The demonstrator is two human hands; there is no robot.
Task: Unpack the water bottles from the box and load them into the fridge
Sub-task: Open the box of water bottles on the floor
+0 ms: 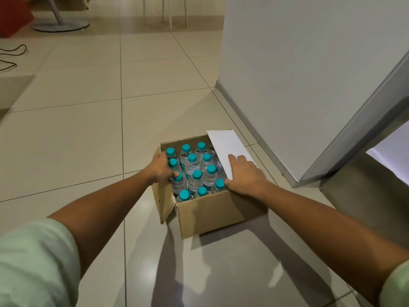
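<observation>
An open cardboard box [210,213] stands on the tiled floor, packed with several clear water bottles [195,173] with teal caps, all upright. My left hand [160,168] reaches into the box's left side, with fingers curled round a bottle in the left row. My right hand [245,173] lies flat on the white right flap [225,147], fingers straight, its thumb by the flap's near edge. The fridge door [363,122] stands open at the right, its inside hidden.
A white wall or cabinet side [298,52] rises behind the box. A chair base [60,24] and a red seat [13,14] stand at the far left, with a cable [15,50] on the floor. Bare tiles lie left of the box.
</observation>
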